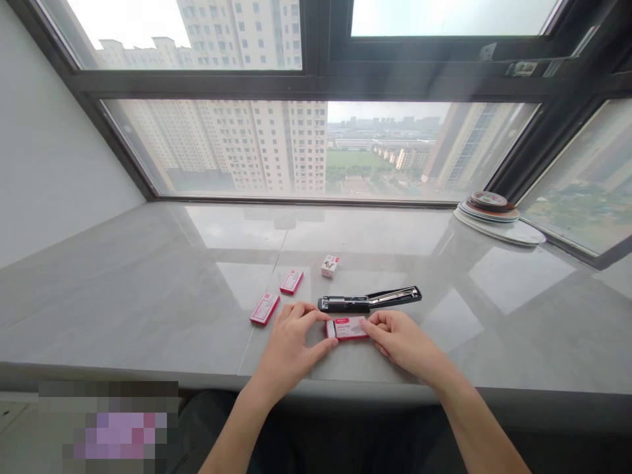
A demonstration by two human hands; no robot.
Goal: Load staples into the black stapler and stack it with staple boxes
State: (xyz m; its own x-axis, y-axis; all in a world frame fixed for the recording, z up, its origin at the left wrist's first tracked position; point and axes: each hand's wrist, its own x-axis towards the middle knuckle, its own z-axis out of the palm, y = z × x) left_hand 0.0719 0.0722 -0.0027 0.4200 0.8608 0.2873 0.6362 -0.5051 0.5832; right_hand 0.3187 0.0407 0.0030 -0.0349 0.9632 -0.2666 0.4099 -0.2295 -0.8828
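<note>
Both my hands pinch one small red-and-white staple box (347, 328) lying on the grey stone sill (148, 296). My left hand (291, 342) grips its left end with thumb and fingers. My right hand (399, 339) grips its right end. Just beyond the box lies a black stapler (368, 300), swung open flat with its metal staple track showing.
Two more red staple boxes (265, 308) (291, 281) lie to the left. A small white box (329, 266) stands further back. A stack of plates (494, 214) sits at the far right corner by the window. The sill's front edge runs just under my wrists.
</note>
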